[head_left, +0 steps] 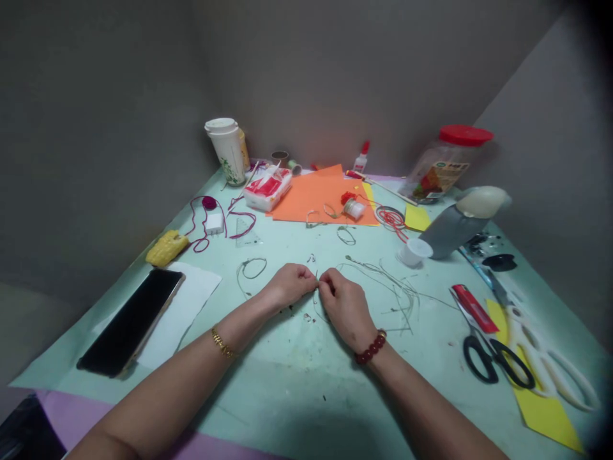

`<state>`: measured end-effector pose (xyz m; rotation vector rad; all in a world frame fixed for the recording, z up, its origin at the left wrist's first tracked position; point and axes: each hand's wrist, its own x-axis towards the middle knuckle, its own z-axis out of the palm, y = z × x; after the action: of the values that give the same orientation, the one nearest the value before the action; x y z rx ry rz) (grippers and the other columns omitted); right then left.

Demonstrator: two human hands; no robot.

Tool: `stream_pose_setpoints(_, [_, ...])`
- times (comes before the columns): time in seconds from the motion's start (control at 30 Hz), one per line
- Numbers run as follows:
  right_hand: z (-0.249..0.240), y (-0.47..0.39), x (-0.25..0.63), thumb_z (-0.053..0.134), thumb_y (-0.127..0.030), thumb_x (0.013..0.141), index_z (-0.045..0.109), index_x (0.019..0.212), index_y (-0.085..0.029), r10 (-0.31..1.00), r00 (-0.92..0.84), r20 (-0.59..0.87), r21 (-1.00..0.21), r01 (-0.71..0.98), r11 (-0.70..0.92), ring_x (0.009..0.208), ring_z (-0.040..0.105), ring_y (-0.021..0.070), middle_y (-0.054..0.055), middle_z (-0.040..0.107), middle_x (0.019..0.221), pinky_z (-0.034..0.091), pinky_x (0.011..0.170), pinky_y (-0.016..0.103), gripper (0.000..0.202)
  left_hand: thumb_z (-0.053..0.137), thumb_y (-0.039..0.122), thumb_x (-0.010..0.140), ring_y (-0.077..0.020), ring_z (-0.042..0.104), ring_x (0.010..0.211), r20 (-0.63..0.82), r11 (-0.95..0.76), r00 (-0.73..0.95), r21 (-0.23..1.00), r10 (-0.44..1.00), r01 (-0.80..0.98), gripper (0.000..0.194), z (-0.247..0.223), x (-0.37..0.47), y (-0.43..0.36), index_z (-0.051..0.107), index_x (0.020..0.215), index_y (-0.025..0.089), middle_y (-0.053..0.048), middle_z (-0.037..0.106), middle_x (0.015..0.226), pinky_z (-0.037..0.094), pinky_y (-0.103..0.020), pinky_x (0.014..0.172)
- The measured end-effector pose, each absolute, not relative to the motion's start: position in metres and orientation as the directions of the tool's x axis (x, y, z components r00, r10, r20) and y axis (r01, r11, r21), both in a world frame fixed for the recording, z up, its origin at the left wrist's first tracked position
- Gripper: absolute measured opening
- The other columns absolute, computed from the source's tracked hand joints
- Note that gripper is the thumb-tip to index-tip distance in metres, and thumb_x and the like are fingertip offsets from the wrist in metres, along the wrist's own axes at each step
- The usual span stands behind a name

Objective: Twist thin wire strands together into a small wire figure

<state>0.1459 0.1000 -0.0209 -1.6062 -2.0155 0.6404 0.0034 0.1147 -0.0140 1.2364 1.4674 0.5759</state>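
Observation:
Near the middle of the green table cover (287, 383), my left hand (293, 285) and my right hand (345, 303) meet at the fingertips. Both are pinched on a thin green cord, whose small part between them is hard to make out. A loop of it hangs below, beside my right hand. More thin green cords (400, 287) lie loose to the right of my right hand. A looped green cord (253, 268) rests left of my left hand, and another small loop (346, 236) lies beyond the hands. Tiny dark scraps are scattered around my fingers.
A black phone (131, 322) lies at left on white paper (191, 300). Black-handled scissors (493, 361), white-handled scissors (536, 358) and a red lighter (475, 308) are at right. Behind stand a white cup (227, 150), orange sheets (306, 195), a grey bottle (450, 230) and a red-lidded jar (445, 163).

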Motion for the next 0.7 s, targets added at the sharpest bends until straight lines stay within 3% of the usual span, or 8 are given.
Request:
stream_pose_setpoints(0.43, [-0.0161,0.1034,0.1415,0.044,-0.020,0.082,0.057,0.077,-0.020,0.990,-0.136,0.023,-0.575,0.808,0.125,0.053,0.045,0.0137,0.000,0.056,0.057,0.023,0.055,0.026,0.014,0.054,0.031,0.069,-0.0078,0.032,0.047,-0.368,0.302,0.087,0.858,0.926,0.415,0.015,-0.0148,0.0051,0.1151,0.053,0.065,0.016,0.005,0.040,0.052,0.024,-0.022,0.045])
stream_pose_setpoints(0.7, [-0.0163,0.1019,0.1426,0.041,-0.022,0.086,0.060,0.079,-0.020,0.979,-0.198,0.036,-0.541,0.820,0.186,0.055,0.047,0.0145,0.001,0.059,0.060,0.022,0.054,0.026,0.020,0.053,0.028,0.072,-0.0079,0.030,0.049,-0.305,0.235,0.103,0.874,0.947,0.425,0.014,-0.0177,0.0050,0.1147,0.053,0.064,0.016,0.005,0.039,0.051,0.023,-0.022,0.048])
